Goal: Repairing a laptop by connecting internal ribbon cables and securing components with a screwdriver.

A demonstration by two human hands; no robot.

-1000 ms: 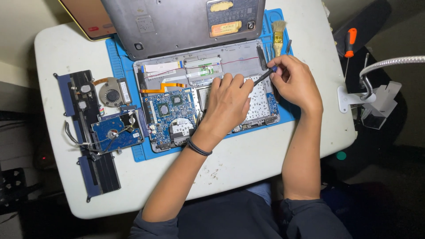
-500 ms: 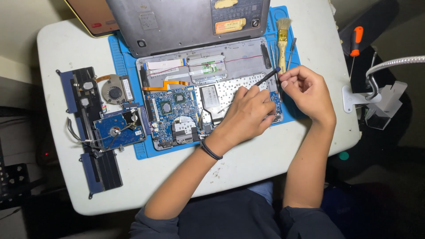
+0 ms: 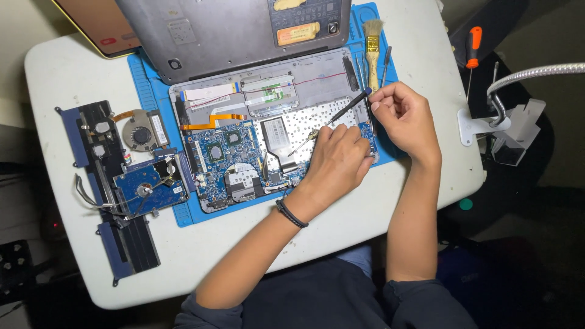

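the left hand (image 3: 338,161) lies flat over the right end of the opened laptop chassis (image 3: 274,131), so whatever sits under the palm is hidden. the lid is cut off at the top edge. the screwdriver (image 3: 332,119) slants across the perforated plate, its dark handle end touching the fingertips (image 3: 376,105) of the right hand (image 3: 408,119), its metal tip running in by the left hand's fingers. right fingers are curled and pinching the handle; left fingers are curled down, and i can't tell if they grip anything. the blue board (image 3: 228,158) sits just left of the left hand, all on the blue mat (image 3: 152,91) on the bench (image 3: 67,73).
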